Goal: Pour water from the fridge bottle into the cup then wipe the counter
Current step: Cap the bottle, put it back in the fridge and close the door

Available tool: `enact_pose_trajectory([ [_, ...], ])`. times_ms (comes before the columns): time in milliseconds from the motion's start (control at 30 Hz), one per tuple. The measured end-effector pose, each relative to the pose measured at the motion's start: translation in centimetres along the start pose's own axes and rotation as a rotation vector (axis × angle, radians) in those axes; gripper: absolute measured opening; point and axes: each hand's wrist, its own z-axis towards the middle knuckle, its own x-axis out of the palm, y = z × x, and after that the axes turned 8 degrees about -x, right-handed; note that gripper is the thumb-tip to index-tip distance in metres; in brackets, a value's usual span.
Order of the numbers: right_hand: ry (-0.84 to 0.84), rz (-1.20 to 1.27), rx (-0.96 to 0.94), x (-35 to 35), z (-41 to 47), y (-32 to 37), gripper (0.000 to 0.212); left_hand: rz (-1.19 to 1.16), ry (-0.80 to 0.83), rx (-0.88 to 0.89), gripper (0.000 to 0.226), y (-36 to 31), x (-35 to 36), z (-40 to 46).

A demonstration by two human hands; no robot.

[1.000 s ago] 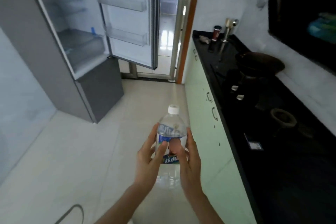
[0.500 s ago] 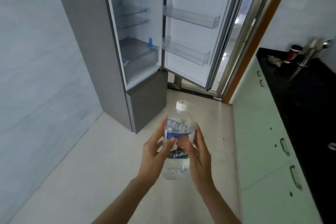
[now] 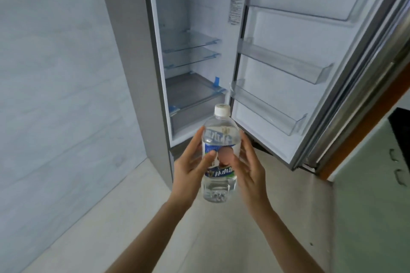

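Note:
A clear plastic water bottle (image 3: 219, 137) with a white cap and a blue and white label stands upright between my two hands, in front of the open fridge (image 3: 195, 51). My left hand (image 3: 190, 168) grips its left side and my right hand (image 3: 248, 168) grips its right side, thumbs across the label. The cap is on. The fridge shelves hold nothing. No cup is in view.
The fridge door (image 3: 306, 55) swings open to the right, its door racks bare. A pale green cabinet (image 3: 372, 206) with handles stands at the right, with a corner of the black counter (image 3: 401, 126) above it. A grey wall is on the left, tiled floor below.
The view has swung left and closer toward the fridge, so the counter has almost left the frame. Both hands keep the same hold on the bottle.

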Motion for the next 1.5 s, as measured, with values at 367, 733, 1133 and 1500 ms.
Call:
enact_pose_trajectory([
  [367,0.116,0.058,-0.02,0.2,18.1,-10.0,0.051,-0.012,-0.144,0.027,0.062,1.6,1.4,19.1],
  [733,0.125,0.042,-0.153,4.5,38.8,-16.0,0.056,-0.065,-0.129,0.187,0.058,-2.0,-0.4,39.7],
  [1133,0.243,0.23,-0.303,7.6,60.8,-20.7,0.049,0.003,-0.301,0.389,0.057,-6.1,-0.7,60.5],
  [1500,0.354,0.321,-0.226,14.4,75.3,-25.1,0.05,-0.015,-0.494,0.452,0.057,-8.6,-3.2,73.6],
])
